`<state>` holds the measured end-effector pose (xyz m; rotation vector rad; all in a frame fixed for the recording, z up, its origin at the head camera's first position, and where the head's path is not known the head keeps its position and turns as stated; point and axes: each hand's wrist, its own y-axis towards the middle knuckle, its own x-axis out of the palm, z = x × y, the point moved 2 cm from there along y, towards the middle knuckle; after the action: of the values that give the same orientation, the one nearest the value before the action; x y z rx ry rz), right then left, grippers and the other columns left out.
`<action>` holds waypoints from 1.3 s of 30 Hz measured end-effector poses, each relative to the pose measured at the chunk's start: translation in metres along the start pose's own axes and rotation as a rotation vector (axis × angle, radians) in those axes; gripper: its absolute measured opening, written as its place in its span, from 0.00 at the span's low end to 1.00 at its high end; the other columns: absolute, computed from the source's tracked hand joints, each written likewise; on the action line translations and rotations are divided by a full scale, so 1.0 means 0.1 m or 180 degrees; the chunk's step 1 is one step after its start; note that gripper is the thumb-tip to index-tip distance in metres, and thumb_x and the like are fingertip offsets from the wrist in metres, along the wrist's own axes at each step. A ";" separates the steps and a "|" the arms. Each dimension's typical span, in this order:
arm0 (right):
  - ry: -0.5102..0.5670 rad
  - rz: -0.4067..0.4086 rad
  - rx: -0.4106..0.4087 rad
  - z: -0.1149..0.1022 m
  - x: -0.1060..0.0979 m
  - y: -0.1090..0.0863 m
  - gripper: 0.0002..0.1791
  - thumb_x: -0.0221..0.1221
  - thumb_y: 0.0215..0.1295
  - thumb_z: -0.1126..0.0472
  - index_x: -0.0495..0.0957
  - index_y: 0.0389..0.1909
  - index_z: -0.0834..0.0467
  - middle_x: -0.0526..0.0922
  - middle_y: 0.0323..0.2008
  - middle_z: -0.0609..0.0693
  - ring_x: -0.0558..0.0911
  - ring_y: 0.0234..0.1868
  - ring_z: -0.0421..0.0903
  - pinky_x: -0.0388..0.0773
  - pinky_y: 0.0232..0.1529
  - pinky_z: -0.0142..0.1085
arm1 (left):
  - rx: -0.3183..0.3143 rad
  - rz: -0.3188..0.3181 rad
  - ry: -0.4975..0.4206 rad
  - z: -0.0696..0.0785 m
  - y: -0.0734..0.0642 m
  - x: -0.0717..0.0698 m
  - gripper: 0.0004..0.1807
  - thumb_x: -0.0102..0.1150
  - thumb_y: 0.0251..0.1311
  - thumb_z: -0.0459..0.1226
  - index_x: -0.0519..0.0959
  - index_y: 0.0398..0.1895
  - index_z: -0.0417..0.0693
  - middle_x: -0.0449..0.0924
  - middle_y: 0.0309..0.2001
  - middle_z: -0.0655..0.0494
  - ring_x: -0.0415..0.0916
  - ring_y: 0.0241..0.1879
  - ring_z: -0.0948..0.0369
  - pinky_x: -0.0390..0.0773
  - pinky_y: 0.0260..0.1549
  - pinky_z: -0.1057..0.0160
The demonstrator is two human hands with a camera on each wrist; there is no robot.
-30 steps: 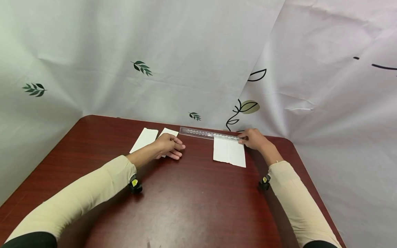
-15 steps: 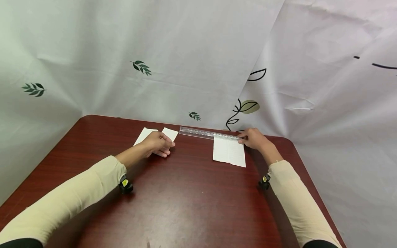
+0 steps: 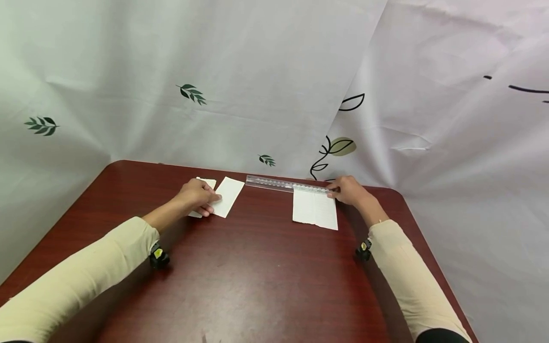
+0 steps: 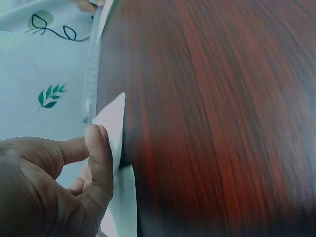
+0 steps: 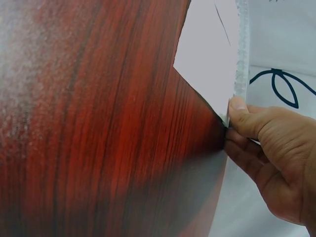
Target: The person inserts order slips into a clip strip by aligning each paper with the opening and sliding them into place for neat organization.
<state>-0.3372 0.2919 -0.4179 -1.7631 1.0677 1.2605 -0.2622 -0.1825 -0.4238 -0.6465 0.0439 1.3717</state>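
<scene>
A clear ruler (image 3: 270,183) lies along the far edge of the table, its right part over the top of a white paper piece (image 3: 315,209). My right hand (image 3: 347,190) pinches the ruler's right end; in the right wrist view the thumb (image 5: 238,106) is at the paper's corner, fingers curled below. On the left lie two narrower paper pieces, a nearer-to-ruler strip (image 3: 229,195) and another strip (image 3: 208,182) partly hidden. Over these my left hand (image 3: 195,195) hovers with loosely bent fingers; whether it touches paper is unclear. It holds nothing visible.
The dark red wooden table (image 3: 257,276) has rounded far corners. White cloth (image 3: 236,71) with leaf prints hangs right behind its far edge. A small black device (image 3: 158,256) sits at the left wrist, a similar device (image 3: 363,250) at the right.
My left hand has moved left across the two narrow paper pieces, uncovering the strip nearer the ruler. My right hand, the ruler and the papers stay in place; the head view shifts slightly.
</scene>
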 end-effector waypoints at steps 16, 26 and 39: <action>-0.0012 -0.0004 -0.0008 0.00 -0.01 -0.03 0.16 0.68 0.81 0.62 0.90 0.60 0.67 0.89 0.63 0.67 0.83 0.70 0.70 0.82 0.74 0.63 | -0.0006 0.0638 0.0952 -0.41 0.31 -0.38 0.26 0.86 0.61 0.51 0.83 0.40 0.39 0.80 0.40 0.46 0.79 0.24 0.56 0.86 0.23 0.60; -0.0036 0.0021 -0.0057 0.01 0.01 0.00 0.15 0.69 0.81 0.62 0.91 0.60 0.67 0.90 0.62 0.66 0.84 0.69 0.69 0.83 0.72 0.63 | -0.0078 0.0923 0.1521 -0.23 0.00 -0.41 0.42 0.82 0.62 0.54 0.76 0.63 0.29 0.70 0.63 0.21 0.62 0.65 0.26 0.72 0.61 0.33; 0.0031 -0.0017 0.0018 0.01 0.01 0.02 0.16 0.68 0.81 0.62 0.90 0.61 0.67 0.91 0.62 0.65 0.84 0.70 0.68 0.83 0.73 0.62 | 0.0052 0.1042 0.1569 -0.56 0.44 -0.61 0.46 0.89 0.49 0.59 0.80 0.60 0.37 0.85 0.53 0.35 0.84 0.49 0.39 0.83 0.41 0.45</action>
<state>-0.3396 0.2921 -0.4190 -1.7686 1.0704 1.2457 -0.2973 -0.2600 -0.4640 -0.9827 0.5760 1.4904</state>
